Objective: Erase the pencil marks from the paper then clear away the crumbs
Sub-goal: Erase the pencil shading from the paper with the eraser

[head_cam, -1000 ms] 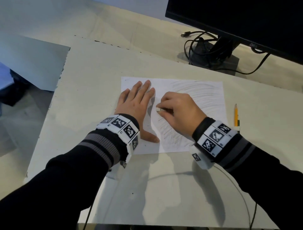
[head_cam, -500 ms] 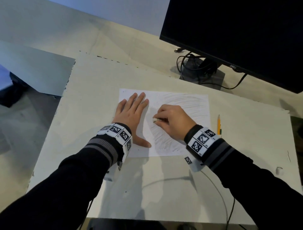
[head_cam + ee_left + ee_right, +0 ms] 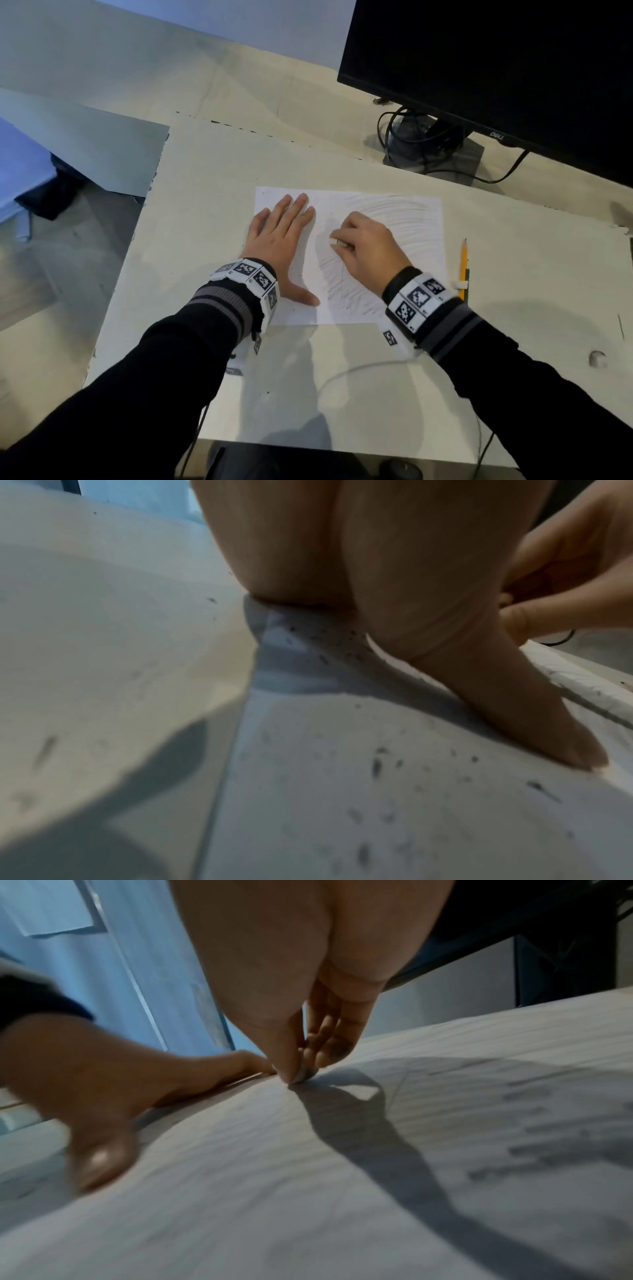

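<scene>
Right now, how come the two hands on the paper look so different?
The left hand lies flat with straight fingers, pressing the paper still; the right hand is curled up. The left hand holds nothing; the right hand pinches a small white eraser against the pencil marks. Both rest on the same sheet, and both wrists wear black-and-white patterned bands.

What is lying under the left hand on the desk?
The left hand presses flat on the white paper. Eraser crumbs lie around it; what the palm covers cannot be seen.
</scene>
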`<state>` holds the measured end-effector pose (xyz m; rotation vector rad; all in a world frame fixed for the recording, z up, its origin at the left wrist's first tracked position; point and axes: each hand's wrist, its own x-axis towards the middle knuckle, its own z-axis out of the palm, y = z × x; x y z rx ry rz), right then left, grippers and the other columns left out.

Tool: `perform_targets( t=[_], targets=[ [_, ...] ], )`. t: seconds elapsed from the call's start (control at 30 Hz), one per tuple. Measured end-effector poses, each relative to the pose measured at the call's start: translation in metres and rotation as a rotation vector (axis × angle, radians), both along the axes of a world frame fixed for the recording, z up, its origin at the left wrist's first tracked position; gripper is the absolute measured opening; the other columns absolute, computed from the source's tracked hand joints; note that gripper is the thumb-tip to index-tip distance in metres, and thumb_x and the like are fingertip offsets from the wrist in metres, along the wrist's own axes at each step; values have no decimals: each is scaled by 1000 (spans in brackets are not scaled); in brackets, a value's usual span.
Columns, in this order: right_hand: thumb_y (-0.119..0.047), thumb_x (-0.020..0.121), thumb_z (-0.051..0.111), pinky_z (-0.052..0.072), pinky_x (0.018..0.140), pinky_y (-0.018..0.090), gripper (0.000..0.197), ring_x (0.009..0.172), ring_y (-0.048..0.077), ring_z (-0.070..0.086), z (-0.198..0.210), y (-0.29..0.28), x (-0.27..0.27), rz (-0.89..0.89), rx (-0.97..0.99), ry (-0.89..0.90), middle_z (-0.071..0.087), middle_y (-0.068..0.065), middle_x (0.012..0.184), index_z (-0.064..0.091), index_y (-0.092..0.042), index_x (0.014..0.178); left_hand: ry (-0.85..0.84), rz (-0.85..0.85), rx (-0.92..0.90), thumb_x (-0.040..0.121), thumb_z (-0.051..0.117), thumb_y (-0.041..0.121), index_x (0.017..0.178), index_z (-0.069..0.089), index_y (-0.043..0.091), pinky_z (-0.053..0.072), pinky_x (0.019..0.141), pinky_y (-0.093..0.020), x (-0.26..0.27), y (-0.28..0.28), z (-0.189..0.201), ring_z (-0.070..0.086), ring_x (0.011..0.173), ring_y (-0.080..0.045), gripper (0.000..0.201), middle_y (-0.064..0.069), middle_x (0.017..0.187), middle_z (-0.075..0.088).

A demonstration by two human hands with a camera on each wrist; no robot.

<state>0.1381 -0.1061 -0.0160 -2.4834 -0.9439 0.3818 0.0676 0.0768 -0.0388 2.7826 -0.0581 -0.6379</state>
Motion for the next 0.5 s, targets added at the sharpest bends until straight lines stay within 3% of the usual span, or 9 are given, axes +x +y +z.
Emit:
perform_targets(
  t=[0.1, 0.23, 0.4, 0.5],
  targets=[
    [-12, 86, 73, 52, 68, 30, 11, 70, 15, 56, 2, -6, -9, 66, 17, 76, 60, 2, 86, 76, -8, 96, 9, 6, -10, 44, 68, 90, 154, -18, 22, -18, 118, -42, 0, 0, 0, -32, 145, -16, 156, 6, 157, -35],
    [-16, 88, 72, 53, 69, 35, 12, 70, 14, 54, 1, 1, 7, -66, 22, 47, 60, 0, 87, 77, -9, 97, 17, 9, -22, 44, 68, 89, 154, -19, 22, -18, 118, -42, 1, 0, -1, -34, 144, -15, 155, 7, 156, -38],
    [-7, 85, 74, 47, 67, 22, 12, 66, 12, 53, 3, 4, -26, 5, 32, 92, 59, 4, 89, 75, -4, 96, 19, 0, -25, 45, 68, 89, 154, -19, 21, -18, 118, -42, 1, 0, -1, -34, 144, -17, 155, 6, 156, -37],
    [-10, 86, 73, 49, 69, 26, 12, 71, 9, 51, 5, 3, -12, -49, 18, 91, 59, 3, 87, 76, -5, 96, 19, 1, -22, 45, 68, 89, 154, -18, 20, -18, 117, -42, 0, 1, 0, -33, 145, -17, 156, 6, 156, -37]
  ],
)
